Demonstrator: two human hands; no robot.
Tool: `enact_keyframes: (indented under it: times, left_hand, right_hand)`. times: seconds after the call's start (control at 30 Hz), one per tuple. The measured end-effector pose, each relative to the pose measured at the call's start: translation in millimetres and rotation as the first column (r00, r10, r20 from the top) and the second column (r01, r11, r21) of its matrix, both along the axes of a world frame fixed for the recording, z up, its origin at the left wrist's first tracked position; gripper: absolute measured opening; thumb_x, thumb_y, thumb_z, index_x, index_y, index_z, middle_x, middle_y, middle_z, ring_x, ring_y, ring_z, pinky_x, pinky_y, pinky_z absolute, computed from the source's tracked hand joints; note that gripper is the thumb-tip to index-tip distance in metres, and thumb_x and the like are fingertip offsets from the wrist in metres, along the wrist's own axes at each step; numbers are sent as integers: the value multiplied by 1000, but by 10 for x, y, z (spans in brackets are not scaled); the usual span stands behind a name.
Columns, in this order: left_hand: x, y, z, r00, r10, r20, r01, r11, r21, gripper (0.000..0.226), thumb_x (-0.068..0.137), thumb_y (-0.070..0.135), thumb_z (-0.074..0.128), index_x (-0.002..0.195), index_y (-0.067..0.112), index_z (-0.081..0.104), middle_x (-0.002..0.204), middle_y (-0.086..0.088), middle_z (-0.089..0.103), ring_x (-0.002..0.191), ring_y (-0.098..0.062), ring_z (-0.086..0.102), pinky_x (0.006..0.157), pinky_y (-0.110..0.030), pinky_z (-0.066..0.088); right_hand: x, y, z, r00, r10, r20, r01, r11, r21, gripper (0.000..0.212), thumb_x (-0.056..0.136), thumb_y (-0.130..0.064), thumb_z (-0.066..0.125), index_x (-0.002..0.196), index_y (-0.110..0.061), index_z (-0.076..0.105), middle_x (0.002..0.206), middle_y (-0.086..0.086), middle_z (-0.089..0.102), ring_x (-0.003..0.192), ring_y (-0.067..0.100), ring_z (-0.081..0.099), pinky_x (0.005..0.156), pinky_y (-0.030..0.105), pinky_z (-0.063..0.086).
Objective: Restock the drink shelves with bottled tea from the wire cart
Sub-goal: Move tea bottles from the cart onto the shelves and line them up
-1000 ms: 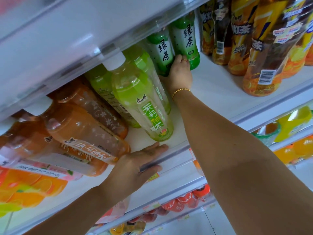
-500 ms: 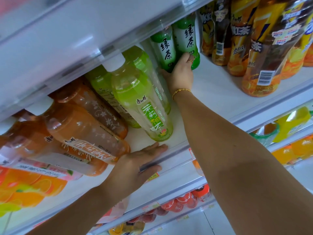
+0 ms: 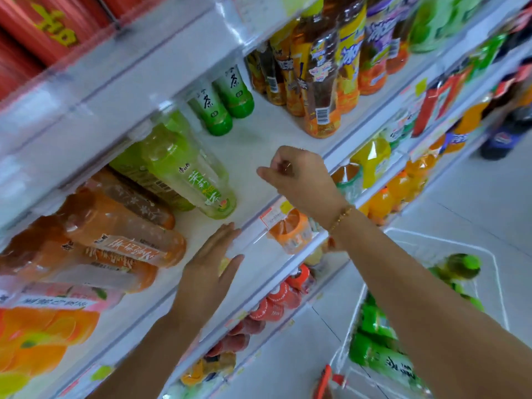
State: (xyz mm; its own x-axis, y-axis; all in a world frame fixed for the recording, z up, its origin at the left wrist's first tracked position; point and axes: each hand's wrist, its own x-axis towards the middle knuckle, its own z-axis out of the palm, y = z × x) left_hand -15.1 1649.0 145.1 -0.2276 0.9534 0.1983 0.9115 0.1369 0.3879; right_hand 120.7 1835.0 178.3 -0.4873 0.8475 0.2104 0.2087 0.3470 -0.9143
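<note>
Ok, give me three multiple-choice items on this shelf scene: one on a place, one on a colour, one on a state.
1. Where do the two dark green tea bottles stand?
A. at the back of the shelf
B. at its front edge
C. on the floor

2. What colour are the bottles in the wire cart?
A. red
B. orange
C. green

3. What is the right hand doing?
A. gripping a bottle
B. holding nothing, fingers curled
C. lying flat on the shelf

Answers: 1 A, they stand far back, bare shelf before them; 2 C, green labels fill the cart; 3 B, the fist is empty, in front of the shelf.
</note>
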Motion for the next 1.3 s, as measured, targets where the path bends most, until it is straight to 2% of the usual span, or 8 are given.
enact_keyframes:
  times: [0.13,0.27,0.43,0.63,0.9,1.03,1.17,1.3]
  left_hand:
    - [721,71,-10,973,-51,225,44,998,38,22,87,39,50,86,25,66,113,24,56,108,17,48,84,0,36]
    - [1415,386,-462,895,-175,410,250,959,-136,27,81,37,56,89,15,69,105,9,60,97,2,56,83,-3,37]
    - [1995,528,-1624,871,-271,410,461,739,-491,28,86,20,67,112,13,63,115,1,57,110,-16,55,80,-8,26]
    - [2362,552,-2628,886,-380,267,447,545,-709,58,86,26,66,138,15,42,140,-4,43,127,-20,43,106,-29,35]
    - [2690,797,-3145,783,-615,90,492,525,-694,74,74,33,77,133,13,38,127,-6,48,114,-23,49,92,-34,46]
    - [2685,922,-3138,851,-493,180,470,564,-679,66,68,36,81,121,12,49,116,-5,54,106,-25,55,84,-36,47]
    - [2570,982,-2908,908,-223,356,397,730,-557,69,59,36,85,115,14,52,108,-1,59,97,-19,57,80,-32,48]
    - [2388,1070,-2496,860,-43,509,304,845,-441,51,65,28,84,106,22,55,93,9,60,82,-9,57,70,-20,40]
  right_hand:
    - [1122,-360,-445,979,-179,102,193,969,-151,20,83,-24,68,73,-15,53,63,-2,57,56,11,53,54,24,42]
    - [2141,-599,-1345,794,-360,491,537,793,-287,15,84,-22,65,87,-9,57,85,11,65,75,27,58,64,33,41]
    - [2864,-1215,-2295,634,-71,770,647,594,-478,34,87,-29,60,112,-6,55,109,14,61,93,30,60,75,29,47]
    - [2913,-1747,-2940,596,224,771,620,482,-619,32,94,-34,46,105,-6,59,78,2,50,105,26,59,82,29,45]
    - [2950,-1815,-3278,688,-280,670,679,-79,-730,15,87,-14,62,86,-3,52,74,10,53,66,19,49,66,32,43]
    - [2738,-1829,-3358,520,-647,558,408,-386,-828,14,85,-4,61,95,2,52,75,15,55,65,25,54,63,38,50]
    - [2442,-1805,-3462,498,-607,619,474,-407,-781,9,84,-7,61,79,-5,53,74,9,53,68,21,51,68,32,47]
    - [2318,-1751,-3602,504,-559,658,508,-424,-750,64,76,-27,74,126,2,45,114,13,56,104,24,53,92,30,45]
